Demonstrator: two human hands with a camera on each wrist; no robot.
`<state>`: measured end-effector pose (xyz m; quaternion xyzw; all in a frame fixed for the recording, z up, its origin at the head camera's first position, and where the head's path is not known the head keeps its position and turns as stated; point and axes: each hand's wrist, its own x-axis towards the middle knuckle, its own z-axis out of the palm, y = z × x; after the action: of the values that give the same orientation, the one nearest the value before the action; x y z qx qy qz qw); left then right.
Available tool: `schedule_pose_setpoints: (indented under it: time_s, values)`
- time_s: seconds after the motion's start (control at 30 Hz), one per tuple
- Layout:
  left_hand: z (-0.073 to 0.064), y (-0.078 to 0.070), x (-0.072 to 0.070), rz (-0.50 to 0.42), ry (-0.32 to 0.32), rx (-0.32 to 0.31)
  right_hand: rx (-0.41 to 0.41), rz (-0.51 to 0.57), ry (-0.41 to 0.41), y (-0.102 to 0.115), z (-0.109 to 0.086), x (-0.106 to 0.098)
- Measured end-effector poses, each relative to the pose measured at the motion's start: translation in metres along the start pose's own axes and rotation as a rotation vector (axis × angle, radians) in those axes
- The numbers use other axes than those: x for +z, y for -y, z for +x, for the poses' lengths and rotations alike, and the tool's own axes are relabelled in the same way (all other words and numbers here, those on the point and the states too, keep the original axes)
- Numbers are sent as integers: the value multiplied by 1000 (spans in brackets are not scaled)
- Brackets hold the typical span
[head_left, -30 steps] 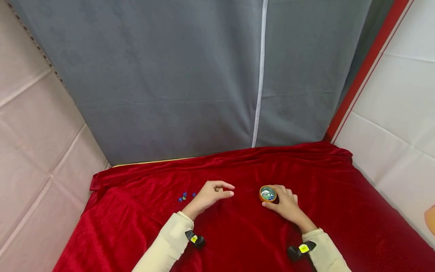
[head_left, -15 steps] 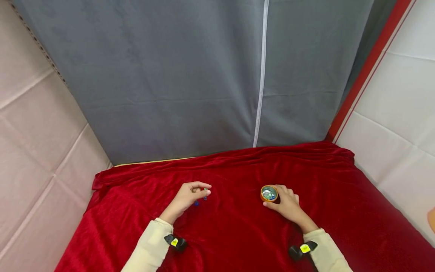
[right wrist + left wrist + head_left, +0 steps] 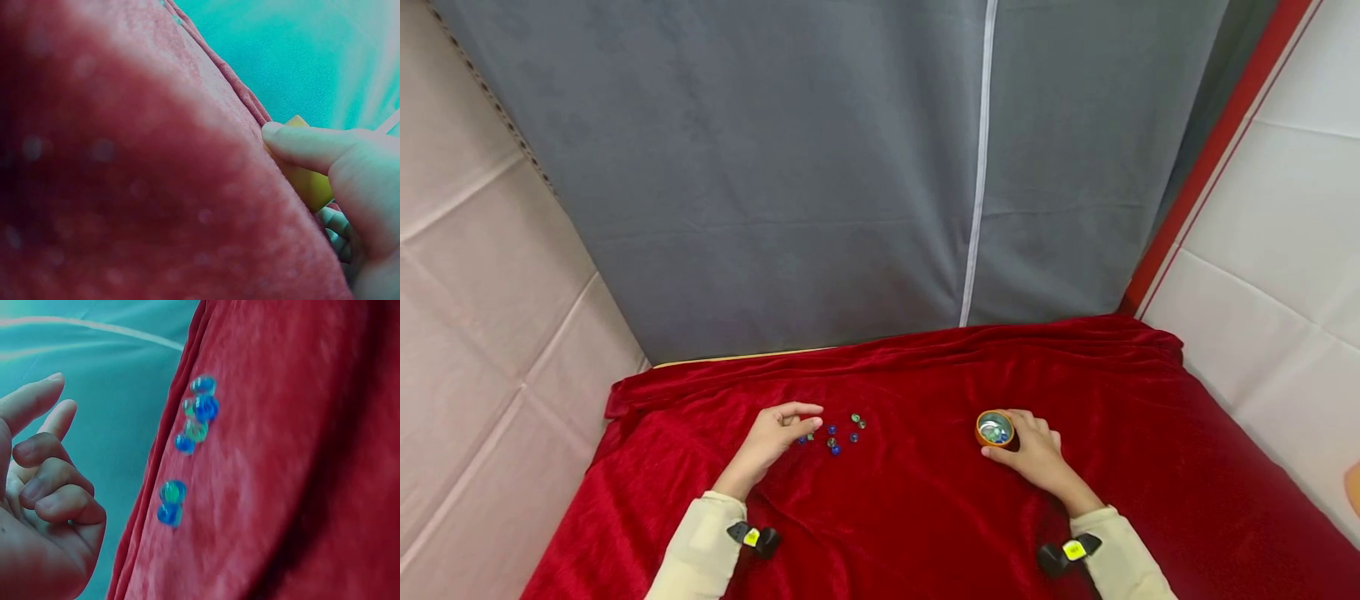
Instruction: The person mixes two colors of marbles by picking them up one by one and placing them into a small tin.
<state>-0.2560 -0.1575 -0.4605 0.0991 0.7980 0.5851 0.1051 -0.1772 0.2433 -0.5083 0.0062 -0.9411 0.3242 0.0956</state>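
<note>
Dotting red cloth, marbles lie by the unclasped left hand; the right hand grips a cup.

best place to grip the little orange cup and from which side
Probably the outer wall of the orange cup, from the person's right, where the right hand holds it. The wall is round, so it suits a curved grip; the mouth faces up with marbles inside, so the opening is better left uncovered.

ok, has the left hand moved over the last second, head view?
Yes: the left hand has shifted left, farther from the curtain's white stripe.
</note>
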Motion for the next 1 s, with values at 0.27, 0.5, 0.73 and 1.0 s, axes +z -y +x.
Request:
schedule_pose_setpoints:
  time_s: [0.27,0.5,0.73,1.0]
  values:
    - [-2,14,-11,15,-56,-64,3,7,13,1,1,0]
    - [-5,22,-16,51,-56,-68,2,4,5,1,0,-1]
    - [-11,24,-18,39,-51,-103,4,0,10,0,-1,1]
    - [-4,43,-18,43,-73,-91,-1,-11,-2,-2,1,2]
